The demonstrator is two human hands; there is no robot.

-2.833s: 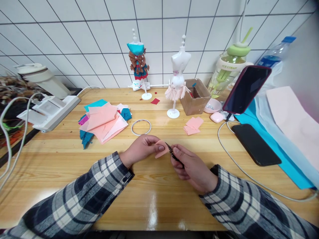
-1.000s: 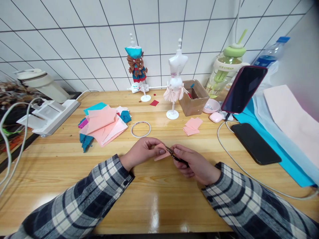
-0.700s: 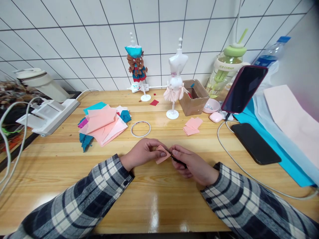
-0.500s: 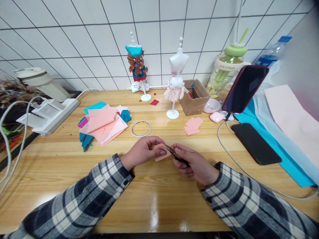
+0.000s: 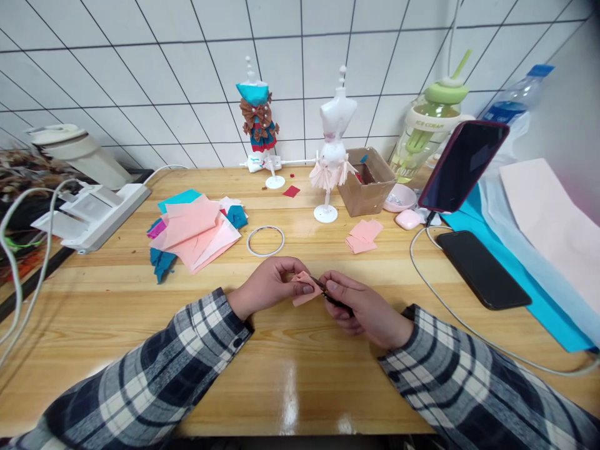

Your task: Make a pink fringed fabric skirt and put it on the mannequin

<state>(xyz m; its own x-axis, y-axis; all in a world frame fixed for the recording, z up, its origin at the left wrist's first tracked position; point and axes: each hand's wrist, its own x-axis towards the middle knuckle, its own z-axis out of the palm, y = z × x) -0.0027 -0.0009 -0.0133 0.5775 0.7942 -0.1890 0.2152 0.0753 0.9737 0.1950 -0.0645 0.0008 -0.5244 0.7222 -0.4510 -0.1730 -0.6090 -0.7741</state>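
Between thumb and fingers, my left hand (image 5: 272, 282) pinches a small folded piece of pink crepe paper (image 5: 304, 297). My right hand (image 5: 363, 305) is closed around dark scissors (image 5: 338, 302), whose blades reach the upper right edge of the paper. My fingers cover most of the scissor handles. Beyond my hands lie a thin white ring (image 5: 265, 241) and a few small pink paper pieces (image 5: 364, 236). A white mannequin (image 5: 335, 125) with a pink ruffled skirt stands farther back.
At the left lies a pile of coloured paper (image 5: 197, 231) near a white power strip (image 5: 96, 215). A dressed mannequin (image 5: 257, 125) and a cardboard box (image 5: 368, 187) stand at the back. To the right are a propped phone (image 5: 464, 165), a flat phone (image 5: 485, 270) and a cable (image 5: 440, 312).
The scissor blades have shifted slightly on the pink paper's upper edge, and the paper's top has changed shape a little. Both hands stay nearly in place.
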